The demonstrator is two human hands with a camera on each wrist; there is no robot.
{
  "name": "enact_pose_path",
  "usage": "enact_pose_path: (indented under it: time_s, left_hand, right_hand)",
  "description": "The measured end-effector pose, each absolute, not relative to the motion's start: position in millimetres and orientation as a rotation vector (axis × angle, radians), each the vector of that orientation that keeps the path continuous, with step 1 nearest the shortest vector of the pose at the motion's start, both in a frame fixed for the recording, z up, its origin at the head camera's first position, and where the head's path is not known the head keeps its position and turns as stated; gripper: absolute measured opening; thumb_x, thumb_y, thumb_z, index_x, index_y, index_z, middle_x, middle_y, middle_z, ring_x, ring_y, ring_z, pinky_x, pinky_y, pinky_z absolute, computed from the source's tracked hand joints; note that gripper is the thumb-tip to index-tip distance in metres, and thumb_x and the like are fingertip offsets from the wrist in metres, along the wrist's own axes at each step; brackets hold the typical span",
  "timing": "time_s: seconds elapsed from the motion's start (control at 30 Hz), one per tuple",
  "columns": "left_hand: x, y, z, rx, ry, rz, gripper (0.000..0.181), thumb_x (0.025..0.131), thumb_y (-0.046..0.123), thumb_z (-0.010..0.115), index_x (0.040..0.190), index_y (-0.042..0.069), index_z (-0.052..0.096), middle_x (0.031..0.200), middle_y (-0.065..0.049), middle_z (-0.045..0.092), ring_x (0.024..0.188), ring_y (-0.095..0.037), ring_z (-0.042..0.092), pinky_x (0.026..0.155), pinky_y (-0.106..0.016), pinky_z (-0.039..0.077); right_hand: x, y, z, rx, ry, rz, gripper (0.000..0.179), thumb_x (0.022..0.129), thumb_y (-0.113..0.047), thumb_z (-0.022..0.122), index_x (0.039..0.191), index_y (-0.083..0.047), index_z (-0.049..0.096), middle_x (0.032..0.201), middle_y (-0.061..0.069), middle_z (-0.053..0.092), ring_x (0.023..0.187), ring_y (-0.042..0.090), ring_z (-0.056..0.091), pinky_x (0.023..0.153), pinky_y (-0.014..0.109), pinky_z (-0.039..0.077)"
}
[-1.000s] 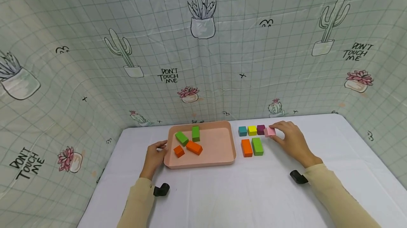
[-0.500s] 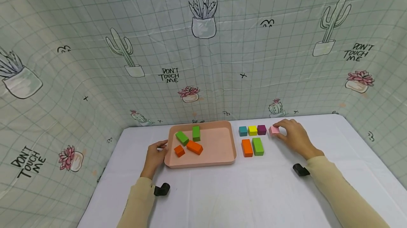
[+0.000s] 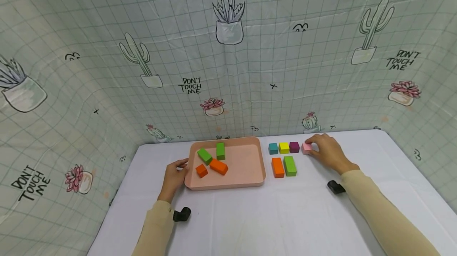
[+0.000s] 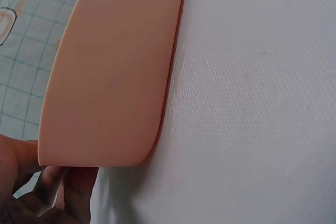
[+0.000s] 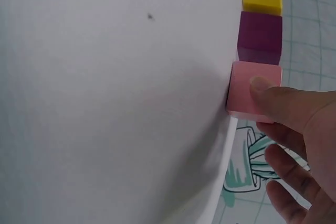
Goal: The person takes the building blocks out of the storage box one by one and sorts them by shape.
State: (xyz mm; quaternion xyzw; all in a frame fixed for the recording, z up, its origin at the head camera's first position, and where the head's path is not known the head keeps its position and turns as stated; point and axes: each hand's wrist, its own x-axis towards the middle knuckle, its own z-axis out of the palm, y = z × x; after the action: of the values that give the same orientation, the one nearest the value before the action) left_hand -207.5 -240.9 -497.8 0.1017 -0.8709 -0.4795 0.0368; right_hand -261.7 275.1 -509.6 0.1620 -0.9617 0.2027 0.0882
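My right hand [image 3: 330,151] pinches a pink cube [image 3: 306,149] on the table, thumb on its near face. The cube stands at the right end of a row with a purple cube [image 3: 294,147], a yellow cube [image 3: 283,147] and a teal cube [image 3: 273,148]; a small gap parts it from the purple one. At the left, my left hand [image 3: 173,176] holds the end wall of a pink tray [image 3: 246,168], its fingers partly hidden in the left wrist view. Two green blocks [image 3: 220,151], an orange block [image 3: 219,166] and an orange cube [image 3: 201,170] lie in the tray.
In front of the row of cubes, an orange block [image 3: 277,168] and a green block [image 3: 290,166] lie side by side. A white cloth covers the table [image 3: 250,220]. Behind it hangs a printed curtain [image 3: 250,69].
My right hand has moved the pink cube a little to the right and down, from against the purple cube to slightly apart from it. My left hand keeps its place at the tray.
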Motion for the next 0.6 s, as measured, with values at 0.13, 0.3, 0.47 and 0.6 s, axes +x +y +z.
enact_pose_path:
  time_s: [0.13,0.3,0.47,0.6]
  left_hand:
    - [-206.8,-240.7,-497.7,0.301,-2.667,-1.475,0.035,0.099,-0.003,0.059,0.133,-0.010,0.068,0.112,-0.027,0.066,0.077,-0.017,0.056,0.064,-0.021,0.046]
    - [-207.3,-241.4,-497.8,0.293,-2.663,-1.473,0.035,0.100,-0.003,0.059,0.133,-0.010,0.067,0.111,-0.027,0.065,0.077,-0.017,0.056,0.064,-0.021,0.046]
    - [-207.7,-242.5,-498.1,0.292,-2.668,-1.479,0.035,0.101,-0.003,0.058,0.134,-0.010,0.067,0.113,-0.028,0.065,0.078,-0.017,0.056,0.065,-0.021,0.046]
    - [-208.0,-242.6,-498.6,0.289,-2.667,-1.486,0.035,0.101,-0.002,0.058,0.134,-0.011,0.066,0.113,-0.028,0.065,0.078,-0.016,0.056,0.065,-0.021,0.046]
  right_hand:
    - [-265.3,274.0,-512.0,0.498,-2.870,0.551,0.032,0.090,-0.006,0.082,0.120,0.004,0.075,0.116,0.022,0.073,0.110,0.044,0.061,0.099,0.064,0.046]
    - [-267.9,270.8,-510.2,0.531,-2.855,0.457,0.029,0.090,-0.006,0.082,0.118,0.002,0.076,0.114,0.021,0.074,0.108,0.043,0.061,0.095,0.062,0.048]
    - [-268.4,267.7,-508.1,0.530,-2.864,0.401,0.028,0.090,-0.006,0.082,0.117,0.002,0.076,0.113,0.021,0.074,0.106,0.043,0.061,0.093,0.060,0.049]
    - [-267.9,267.1,-509.5,0.524,-2.868,0.391,0.032,0.090,-0.006,0.082,0.119,0.003,0.075,0.117,0.023,0.074,0.110,0.044,0.061,0.095,0.061,0.048]
